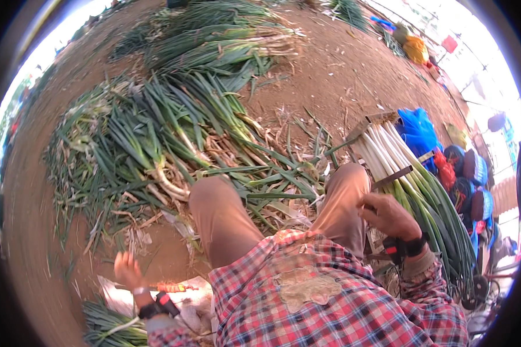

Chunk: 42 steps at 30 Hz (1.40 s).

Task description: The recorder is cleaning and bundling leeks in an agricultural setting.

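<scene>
My left hand (128,270) is at the lower left with its fingers stretched out, holding nothing I can see. Just past its wrist, a small orange-and-red object (176,287) lies on a pale sack (197,306). Beside my right knee, my right hand (388,213) has its fingers curled together; its palm side is hidden. Close by on the right, trimmed long green onions (414,185) lie in a bundle across a narrow frame (392,176), white stems at the far end and green leaves toward me.
Untrimmed green onions (156,127) spread in a heap ahead and left, with a second pile (226,43) behind. Dry leaf scraps (289,214) litter the ground between my knees. More green onions (113,327) lie lower left. A blue plastic bag (417,133) and a red bag (444,169) stand right.
</scene>
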{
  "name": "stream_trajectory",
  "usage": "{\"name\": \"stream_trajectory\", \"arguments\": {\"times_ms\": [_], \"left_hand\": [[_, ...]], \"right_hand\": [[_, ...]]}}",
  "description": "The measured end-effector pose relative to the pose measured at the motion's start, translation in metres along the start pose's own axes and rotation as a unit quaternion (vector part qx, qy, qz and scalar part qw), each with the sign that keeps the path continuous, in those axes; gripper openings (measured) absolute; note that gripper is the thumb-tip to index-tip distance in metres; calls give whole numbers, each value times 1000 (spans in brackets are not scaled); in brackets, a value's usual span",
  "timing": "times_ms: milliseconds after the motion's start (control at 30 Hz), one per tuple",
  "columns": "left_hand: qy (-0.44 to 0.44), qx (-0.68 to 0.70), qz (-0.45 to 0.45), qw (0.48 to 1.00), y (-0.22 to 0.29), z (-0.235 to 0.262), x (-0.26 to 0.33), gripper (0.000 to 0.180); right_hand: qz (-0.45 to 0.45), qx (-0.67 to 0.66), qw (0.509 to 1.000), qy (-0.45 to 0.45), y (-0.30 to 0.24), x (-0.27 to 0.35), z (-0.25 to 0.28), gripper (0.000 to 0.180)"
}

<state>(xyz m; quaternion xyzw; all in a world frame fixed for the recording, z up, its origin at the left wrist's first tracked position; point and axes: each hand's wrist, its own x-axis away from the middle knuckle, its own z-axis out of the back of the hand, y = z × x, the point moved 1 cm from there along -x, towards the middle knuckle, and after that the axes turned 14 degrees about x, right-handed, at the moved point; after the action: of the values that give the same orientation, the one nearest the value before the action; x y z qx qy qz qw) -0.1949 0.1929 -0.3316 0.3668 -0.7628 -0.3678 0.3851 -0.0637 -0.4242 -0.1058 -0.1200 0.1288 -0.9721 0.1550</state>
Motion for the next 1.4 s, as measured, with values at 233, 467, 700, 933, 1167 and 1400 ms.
{"name": "stream_trajectory", "arguments": {"times_ms": [233, 467, 700, 933, 1167, 1400], "left_hand": [[-334, 93, 106, 932, -23, -327, 98, 29], [-354, -293, 79, 885, -82, -357, -34, 33], [-529, -587, -155, 593, -255, -339, -82, 40], [-382, -532, 8, 756, -371, -355, -146, 45], [-217, -525, 152, 809, -413, -392, -162, 49], [-270, -527, 89, 801, -434, -363, -168, 49]], "right_hand": [[48, -114, 991, -52, -26, -71, -27, 19], [89, -181, 975, -89, -31, -232, -81, 20], [6, -223, 964, -145, -20, -341, -181, 20], [-16, -258, 945, -201, 2, -375, -237, 21], [-59, -248, 941, -223, 18, -404, -258, 21], [-63, -293, 933, -199, -6, -414, -255, 22]]}}
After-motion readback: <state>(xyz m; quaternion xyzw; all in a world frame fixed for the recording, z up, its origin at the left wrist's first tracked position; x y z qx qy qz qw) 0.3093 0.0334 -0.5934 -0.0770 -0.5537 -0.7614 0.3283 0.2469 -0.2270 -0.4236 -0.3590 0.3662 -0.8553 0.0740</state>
